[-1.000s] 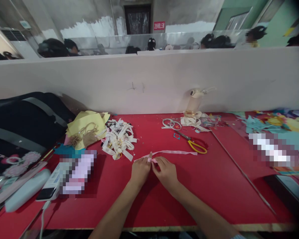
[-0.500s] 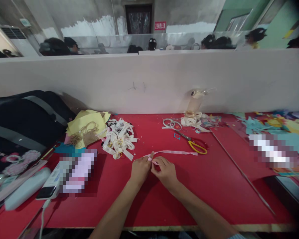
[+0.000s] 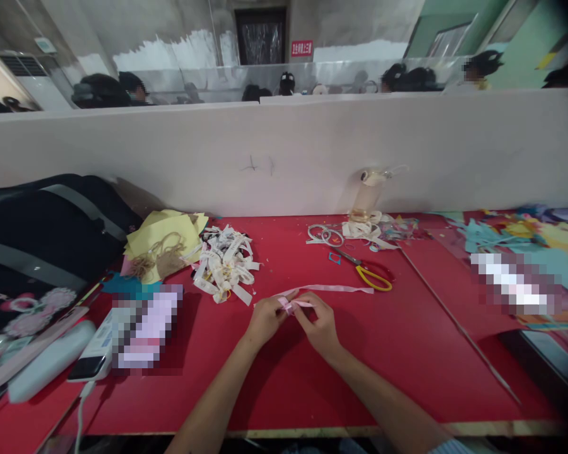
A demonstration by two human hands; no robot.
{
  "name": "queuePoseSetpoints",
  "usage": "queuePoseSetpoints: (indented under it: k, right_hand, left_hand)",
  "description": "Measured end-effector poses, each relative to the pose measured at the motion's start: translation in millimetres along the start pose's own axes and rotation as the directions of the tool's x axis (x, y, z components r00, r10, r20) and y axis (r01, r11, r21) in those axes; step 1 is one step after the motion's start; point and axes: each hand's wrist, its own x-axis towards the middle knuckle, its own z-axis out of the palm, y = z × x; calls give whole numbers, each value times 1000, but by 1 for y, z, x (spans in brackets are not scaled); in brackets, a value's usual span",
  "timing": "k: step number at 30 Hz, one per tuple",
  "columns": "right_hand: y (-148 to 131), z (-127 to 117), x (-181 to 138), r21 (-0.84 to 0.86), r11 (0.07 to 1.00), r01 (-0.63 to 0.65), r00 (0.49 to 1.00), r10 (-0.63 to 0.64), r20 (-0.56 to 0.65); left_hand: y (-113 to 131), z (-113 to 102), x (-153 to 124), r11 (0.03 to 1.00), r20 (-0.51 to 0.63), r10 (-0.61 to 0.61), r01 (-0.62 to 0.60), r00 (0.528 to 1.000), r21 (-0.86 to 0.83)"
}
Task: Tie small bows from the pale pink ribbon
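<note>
A pink ribbon [image 3: 341,289] is folded or looped between my two hands, with a long tail stretching to the right over the red table. My left hand [image 3: 266,320] is closed on its left part, fingertips pinching near the loop. On the loop's right side, my right hand [image 3: 320,321] pinches the ribbon between thumb and fingers. Whether the loop is knotted is too small to tell. Scissors with yellow handles [image 3: 373,278] lie just beyond the ribbon's tail. Left of my hands sits a heap of white printed strips [image 3: 227,261].
The red table [image 3: 383,366] meets a pale partition [image 3: 194,157] at the back. Yellow sheets [image 3: 170,230], a dark bag [image 3: 42,233] and a white power bank [image 3: 99,343] lie left. A bottle [image 3: 366,200], a thin rod [image 3: 459,326] and coloured scraps [image 3: 487,236] are right.
My right hand has turned and drawn a short piece of the pink ribbon out to the right. More of the loop shows between my fingers now.
</note>
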Motion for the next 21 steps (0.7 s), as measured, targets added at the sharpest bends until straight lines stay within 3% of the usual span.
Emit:
queuePoseSetpoints:
  k: [9,15,21]
  right_hand:
    - [1,-3,3,275,945,-177,982,151,113]
    - [5,-6,2,364,896,-253,967,227,115]
    - [7,-1,0,481,826,-294,955,235,179]
  left_hand:
    - [-6,-4,-2,997,77,66,-69,995,34]
    - [7,-9,-1,963,53,61,-45,997,-265]
    - [21,-7,-7,858,-44,-136,96,990,-505]
